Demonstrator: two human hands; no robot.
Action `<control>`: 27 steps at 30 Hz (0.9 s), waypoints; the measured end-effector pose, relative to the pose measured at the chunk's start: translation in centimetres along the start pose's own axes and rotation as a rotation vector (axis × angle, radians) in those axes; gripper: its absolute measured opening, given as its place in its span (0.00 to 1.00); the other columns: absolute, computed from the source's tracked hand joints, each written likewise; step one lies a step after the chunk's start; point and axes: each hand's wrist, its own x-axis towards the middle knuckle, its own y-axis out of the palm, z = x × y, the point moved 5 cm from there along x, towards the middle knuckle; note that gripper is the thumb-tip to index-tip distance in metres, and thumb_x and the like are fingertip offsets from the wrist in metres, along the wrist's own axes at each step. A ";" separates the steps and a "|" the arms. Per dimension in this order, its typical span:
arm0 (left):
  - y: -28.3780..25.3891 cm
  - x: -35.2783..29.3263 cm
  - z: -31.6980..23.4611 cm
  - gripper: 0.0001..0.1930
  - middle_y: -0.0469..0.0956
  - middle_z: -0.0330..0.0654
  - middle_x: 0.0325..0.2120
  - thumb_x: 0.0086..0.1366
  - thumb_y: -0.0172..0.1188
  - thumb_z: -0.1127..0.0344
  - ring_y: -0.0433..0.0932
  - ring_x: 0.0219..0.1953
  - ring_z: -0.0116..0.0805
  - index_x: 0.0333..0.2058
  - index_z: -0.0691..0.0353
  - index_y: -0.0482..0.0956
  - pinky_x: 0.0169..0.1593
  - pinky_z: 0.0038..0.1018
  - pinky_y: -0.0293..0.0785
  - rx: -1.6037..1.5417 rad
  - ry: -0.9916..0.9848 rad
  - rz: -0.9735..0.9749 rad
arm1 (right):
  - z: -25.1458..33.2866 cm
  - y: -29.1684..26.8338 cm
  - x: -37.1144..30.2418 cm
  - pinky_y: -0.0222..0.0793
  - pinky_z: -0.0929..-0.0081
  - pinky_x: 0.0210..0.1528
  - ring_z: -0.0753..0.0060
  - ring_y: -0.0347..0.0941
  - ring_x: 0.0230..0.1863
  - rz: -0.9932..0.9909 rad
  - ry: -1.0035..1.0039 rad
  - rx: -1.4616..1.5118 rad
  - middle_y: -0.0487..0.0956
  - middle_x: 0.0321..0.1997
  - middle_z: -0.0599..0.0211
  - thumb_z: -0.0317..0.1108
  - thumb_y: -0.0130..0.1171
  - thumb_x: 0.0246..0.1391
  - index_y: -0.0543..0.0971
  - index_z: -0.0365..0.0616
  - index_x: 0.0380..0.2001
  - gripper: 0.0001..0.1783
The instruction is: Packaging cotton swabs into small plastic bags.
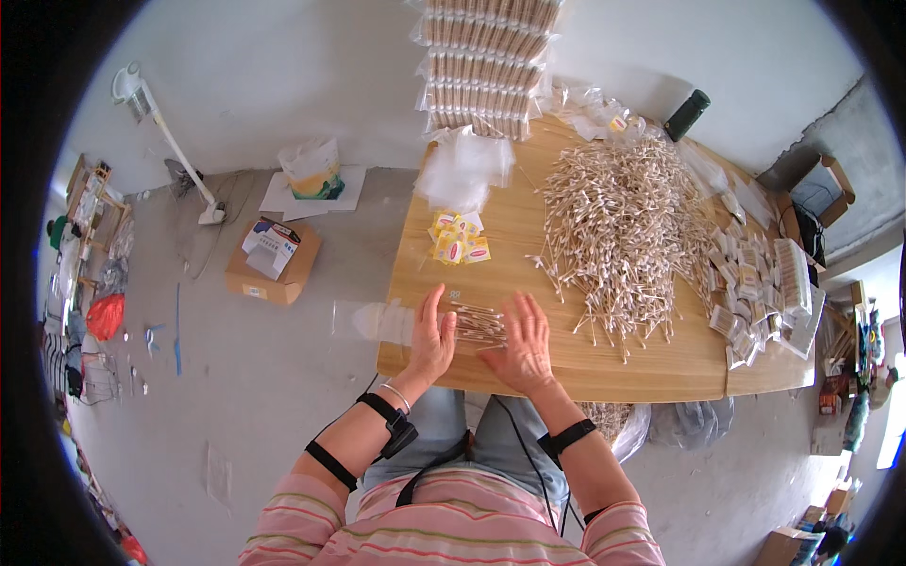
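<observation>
A small bundle of cotton swabs [479,324] lies crosswise at the table's front edge, between my two hands. My left hand [434,338] stands at the bundle's left end, fingers stretched out and palm turned inward. At the right end is my right hand [522,344], its fingers spread and straight, the palm facing the swabs. Whether both palms press on the tips is hard to tell. Clear plastic bags [382,323] stick out over the table edge beside my left hand. A large heap of loose cotton swabs [618,226] covers the table's right half.
Yellow-and-white cards [460,238] and clear bags [464,170] lie farther back on the wooden table [415,283]. Stacked swab packs [486,71] rise behind. Filled packs [755,288] sit at the right, a dark green bottle [687,115] at the back. A cardboard box [274,264] stands on the floor.
</observation>
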 end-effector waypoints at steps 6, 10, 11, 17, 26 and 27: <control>0.2 0.6 -0.4 0.20 0.69 0.56 0.53 0.70 0.47 0.67 0.70 0.54 0.53 0.59 0.68 0.63 0.57 0.38 0.68 -0.157 0.044 -0.025 | 0.5 3.7 2.0 0.36 0.51 0.72 0.48 0.40 0.74 0.191 -0.062 -0.299 0.49 0.72 0.47 0.53 0.63 0.47 0.56 0.37 0.65 0.49; -0.3 0.2 0.4 0.20 0.70 0.56 0.53 0.71 0.46 0.67 0.71 0.54 0.54 0.58 0.69 0.64 0.57 0.38 0.67 -0.208 -0.007 -0.043 | 2.1 3.5 1.8 0.34 0.53 0.73 0.51 0.41 0.74 0.236 0.011 -0.369 0.51 0.72 0.49 0.62 0.54 0.51 0.58 0.38 0.65 0.48; -0.2 0.1 0.5 0.20 0.70 0.57 0.54 0.71 0.45 0.66 0.70 0.55 0.54 0.58 0.69 0.64 0.58 0.37 0.67 -0.200 0.001 -0.053 | 2.6 4.0 0.9 0.34 0.53 0.73 0.51 0.41 0.74 0.301 -0.017 -0.343 0.51 0.72 0.49 0.62 0.53 0.52 0.57 0.38 0.66 0.48; -0.1 0.4 -0.4 0.21 0.69 0.58 0.55 0.72 0.42 0.63 0.69 0.57 0.54 0.58 0.70 0.64 0.59 0.37 0.66 -0.205 -0.005 -0.036 | 1.1 4.1 2.5 0.34 0.52 0.73 0.51 0.41 0.74 0.300 -0.054 -0.389 0.51 0.73 0.57 0.62 0.50 0.54 0.57 0.44 0.67 0.45; -0.3 0.3 -0.4 0.21 0.68 0.58 0.56 0.72 0.42 0.62 0.68 0.57 0.55 0.58 0.70 0.64 0.60 0.38 0.65 -0.197 -0.008 -0.039 | 1.9 4.6 -0.2 0.32 0.53 0.73 0.54 0.40 0.74 0.387 -0.100 -0.383 0.50 0.73 0.57 0.65 0.50 0.52 0.55 0.42 0.67 0.49; -0.2 0.4 -0.7 0.21 0.68 0.58 0.56 0.72 0.42 0.62 0.68 0.58 0.55 0.58 0.70 0.64 0.60 0.38 0.65 -0.192 -0.023 -0.016 | 1.6 4.5 0.0 0.32 0.53 0.73 0.54 0.40 0.74 0.387 -0.098 -0.384 0.50 0.73 0.57 0.65 0.50 0.52 0.55 0.42 0.67 0.49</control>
